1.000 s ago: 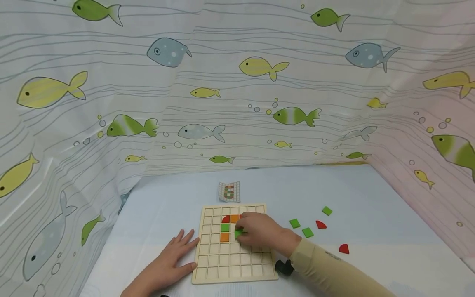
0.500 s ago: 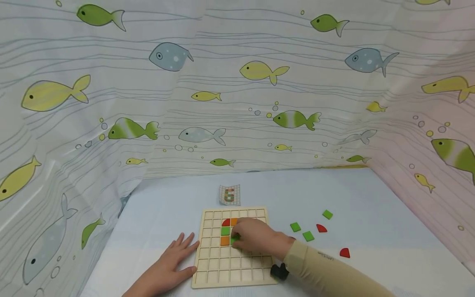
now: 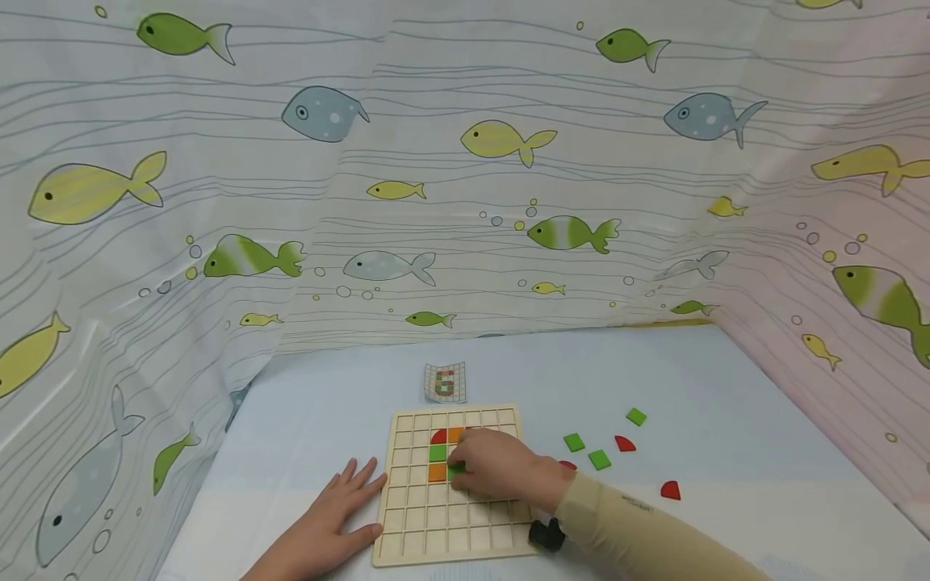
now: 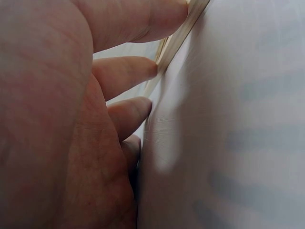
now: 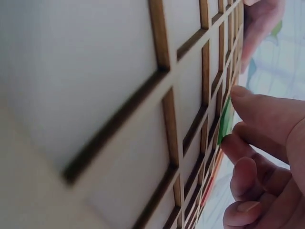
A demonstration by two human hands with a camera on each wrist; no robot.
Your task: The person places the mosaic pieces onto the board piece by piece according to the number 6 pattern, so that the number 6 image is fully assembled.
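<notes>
In the head view, a wooden grid board [image 3: 414,520] lies flat on the table. Within its cells sit a red quarter-circle tile [image 3: 439,436], an orange square tile [image 3: 455,435], a green square tile [image 3: 437,453] and a second orange square. My right hand [image 3: 497,464] pinches another green tile [image 5: 225,121] at the board's surface, beside the lower orange square; whether it lies flat in a cell cannot be told. Its other fingers curl loosely. My left hand [image 3: 330,512] rests with spread fingers, their tips touching the board's left edge [image 4: 174,47].
A small pattern card [image 3: 445,382] lies behind the board. To the right are loose green squares [image 3: 599,460] and red quarter-circles [image 3: 671,490]. Black gear [image 3: 546,534] sits under the right wrist. A fish-print curtain [image 3: 465,242] surrounds the table's back and sides.
My right hand has shifted slightly left with the green tile, toward the lower orange square, and hardly moves in the last half second. The left hand stays at the board's edge.
</notes>
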